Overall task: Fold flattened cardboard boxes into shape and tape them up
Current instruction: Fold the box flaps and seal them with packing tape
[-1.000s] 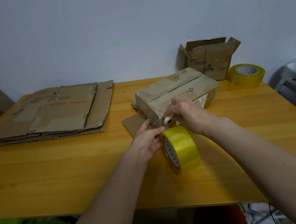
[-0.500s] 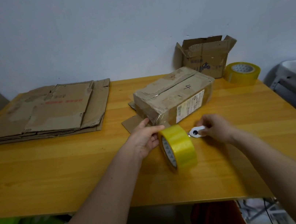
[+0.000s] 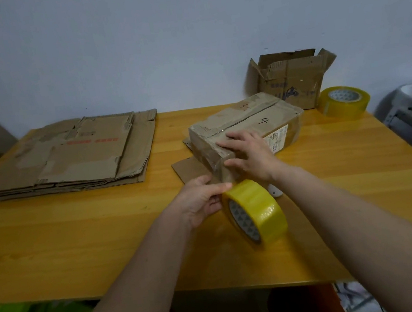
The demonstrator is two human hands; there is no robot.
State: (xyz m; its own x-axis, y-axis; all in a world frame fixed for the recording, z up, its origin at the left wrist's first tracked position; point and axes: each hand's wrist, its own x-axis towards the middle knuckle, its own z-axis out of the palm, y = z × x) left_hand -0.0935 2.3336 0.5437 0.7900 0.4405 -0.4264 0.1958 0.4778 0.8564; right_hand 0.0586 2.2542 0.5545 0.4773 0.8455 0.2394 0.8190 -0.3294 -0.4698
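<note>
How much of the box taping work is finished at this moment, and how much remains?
Done: one box is folded, its top seam closed. In hand: right hand presses its near end, left hand holds the tape roll. Left: the stack of flat boxes.

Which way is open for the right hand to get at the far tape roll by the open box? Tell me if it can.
Probably yes. The right hand rests on the taped box, and bare table lies between it and the far tape roll; nothing stands in that path.
</note>
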